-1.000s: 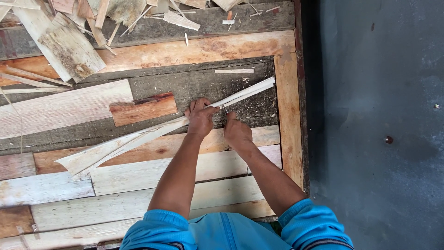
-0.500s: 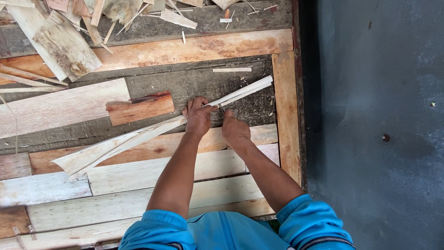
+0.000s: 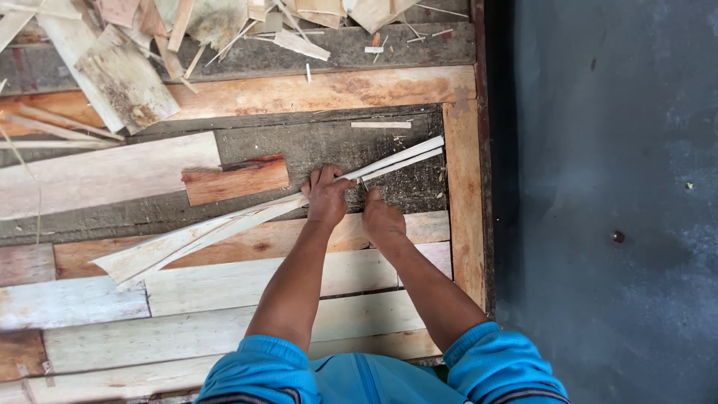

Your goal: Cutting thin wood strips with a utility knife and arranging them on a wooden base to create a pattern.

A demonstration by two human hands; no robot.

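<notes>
Surface: rough wooden platform [image 3: 464, 179] of mixed planks, grey floor beside it.
Strips: long pale wood strips [image 3: 224, 224] lie diagonally across the platform, barely shifted from a second ago.
Left hand: left hand [image 3: 327, 196] stays clenched over the strips.
Right hand: right hand [image 3: 381, 218] presses just beside them; grip unclear.
Nearby: reddish block [image 3: 235, 179] just left of the left hand; scrap pile [image 3: 127, 75] beyond.

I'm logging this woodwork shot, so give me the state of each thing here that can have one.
Long pale wooden strips: lying slanted across the planks, gripped near the middle.
Left hand: closed over the strips.
Right hand: pressed down beside the strips.
Short reddish wooden block: lying flat, untouched.
Pale wood offcuts: piled loosely at the top.
</notes>
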